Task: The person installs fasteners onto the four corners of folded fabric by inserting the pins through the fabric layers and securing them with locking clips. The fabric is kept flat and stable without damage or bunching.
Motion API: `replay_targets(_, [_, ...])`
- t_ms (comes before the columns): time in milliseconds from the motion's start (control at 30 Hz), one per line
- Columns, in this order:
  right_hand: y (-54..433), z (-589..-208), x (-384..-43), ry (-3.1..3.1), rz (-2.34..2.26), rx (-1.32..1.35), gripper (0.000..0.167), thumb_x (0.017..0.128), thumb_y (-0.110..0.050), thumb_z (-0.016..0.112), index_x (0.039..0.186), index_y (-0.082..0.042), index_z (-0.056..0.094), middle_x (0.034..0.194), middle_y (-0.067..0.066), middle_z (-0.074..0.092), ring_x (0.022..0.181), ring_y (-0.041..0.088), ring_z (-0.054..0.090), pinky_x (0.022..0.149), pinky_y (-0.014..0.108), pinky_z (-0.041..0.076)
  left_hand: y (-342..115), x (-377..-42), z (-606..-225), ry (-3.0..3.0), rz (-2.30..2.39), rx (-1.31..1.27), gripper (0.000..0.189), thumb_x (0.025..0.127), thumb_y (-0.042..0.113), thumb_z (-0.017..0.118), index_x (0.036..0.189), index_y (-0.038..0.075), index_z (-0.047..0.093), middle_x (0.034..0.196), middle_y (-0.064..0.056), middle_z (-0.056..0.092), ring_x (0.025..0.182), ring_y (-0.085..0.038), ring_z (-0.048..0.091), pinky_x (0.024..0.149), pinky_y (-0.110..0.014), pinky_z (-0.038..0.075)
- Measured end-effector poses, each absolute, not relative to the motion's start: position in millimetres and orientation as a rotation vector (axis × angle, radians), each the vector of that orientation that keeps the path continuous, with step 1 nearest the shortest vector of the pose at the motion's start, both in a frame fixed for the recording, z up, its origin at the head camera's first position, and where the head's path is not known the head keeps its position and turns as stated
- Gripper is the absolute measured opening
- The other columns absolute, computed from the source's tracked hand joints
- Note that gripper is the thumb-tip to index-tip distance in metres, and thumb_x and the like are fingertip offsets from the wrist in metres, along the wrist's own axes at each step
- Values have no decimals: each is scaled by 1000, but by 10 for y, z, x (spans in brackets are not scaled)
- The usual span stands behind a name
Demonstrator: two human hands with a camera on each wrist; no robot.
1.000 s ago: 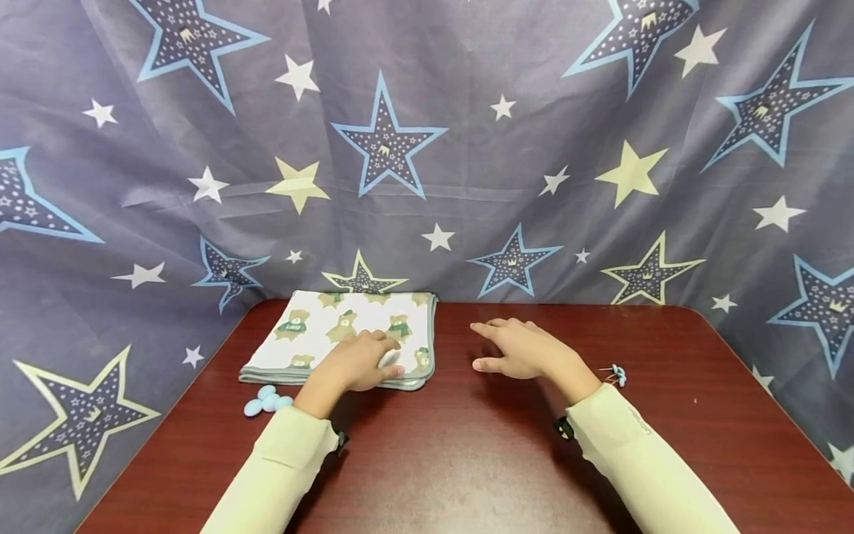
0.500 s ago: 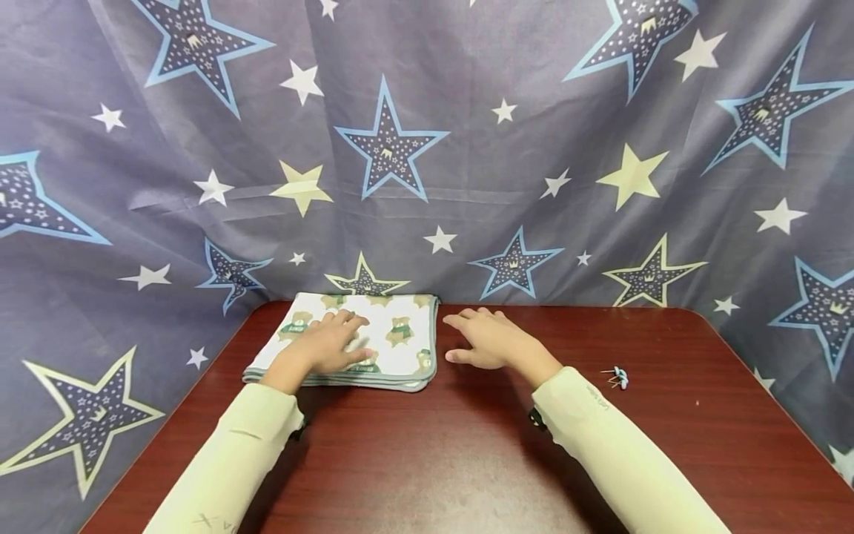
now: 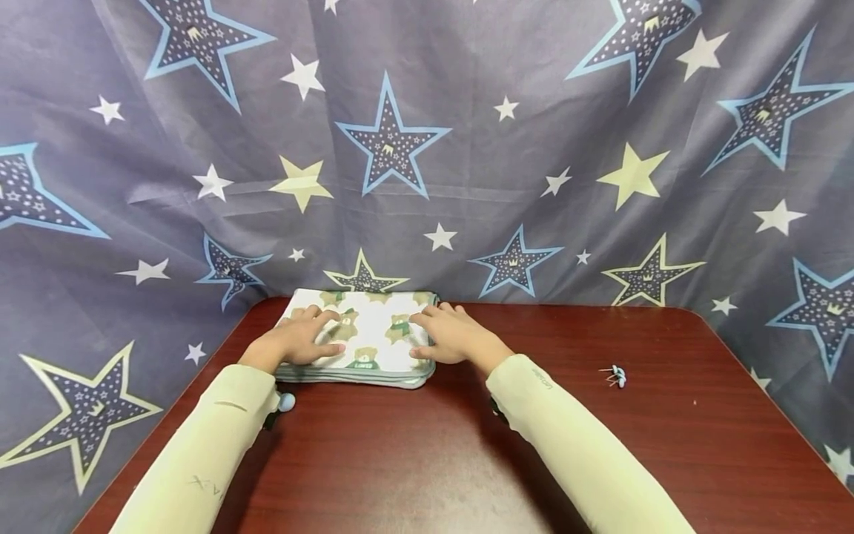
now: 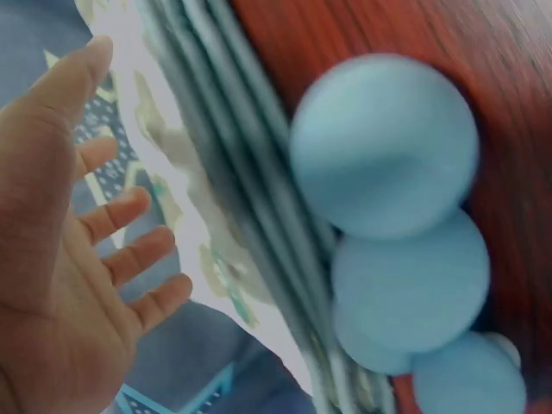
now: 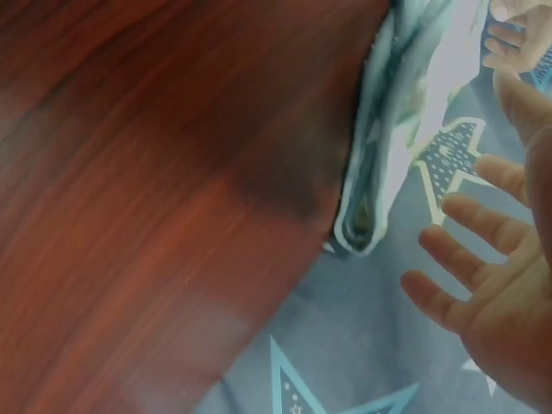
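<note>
A folded white blanket (image 3: 367,337) with printed bears and a grey-green border lies at the back left of the table. My left hand (image 3: 298,337) hovers over its left side, fingers spread. Over its right edge is my right hand (image 3: 450,335), also with fingers apart. The left wrist view has the left hand (image 4: 78,233) away from the blanket's layered edge (image 4: 250,181), holding nothing. In the right wrist view a gap separates the right hand (image 5: 492,259) from the blanket's folded end (image 5: 371,190).
Several light blue rounded pieces (image 4: 384,147) sit by the blanket's front left, mostly behind the left sleeve in the head view. Small blue-headed pins (image 3: 617,377) lie on the right of the dark red table (image 3: 414,460). A star-patterned curtain (image 3: 467,185) hangs behind.
My left hand has moved left across the blanket. My right hand has travelled left from the bare table to the blanket's right edge. The blanket stays where it was.
</note>
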State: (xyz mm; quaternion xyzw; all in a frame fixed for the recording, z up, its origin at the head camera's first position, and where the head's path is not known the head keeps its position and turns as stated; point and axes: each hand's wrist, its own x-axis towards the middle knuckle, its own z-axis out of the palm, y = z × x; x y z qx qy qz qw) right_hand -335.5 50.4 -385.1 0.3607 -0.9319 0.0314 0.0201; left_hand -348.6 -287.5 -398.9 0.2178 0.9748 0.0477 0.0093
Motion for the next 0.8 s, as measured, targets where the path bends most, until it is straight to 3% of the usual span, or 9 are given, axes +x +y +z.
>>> replay_targets(333, [169, -3962, -3452, -3012, 94, 1087, 70, 98, -51, 63, 156, -20, 42, 149, 10, 49, 136, 36, 43, 113, 56, 35, -2940, -3520, -4047, 3031, 140, 669, 53, 89, 54, 71, 124, 16, 56, 118, -17, 53, 117, -44, 46, 95, -60, 44])
replay_targets(600, [-19, -4085, -3511, -3026, 119, 1164, 62, 97, -45, 65, 152, -21, 47, 160, 11, 39, 140, 35, 41, 117, 46, 33, -2923, -3537, -4089, 2974, 136, 630, 54, 90, 55, 70, 129, 20, 54, 117, -17, 51, 111, -43, 47, 94, -61, 46])
replay_targets(800, [-66, -4116, -3509, -3087, 57, 1159, 58, 99, -46, 63, 151, -25, 48, 154, 6, 44, 131, 32, 46, 112, 43, 38, -2921, -3540, -4109, 2934, 124, 556, 53, 92, 57, 66, 131, 23, 53, 125, -19, 50, 118, -47, 46, 94, -65, 45])
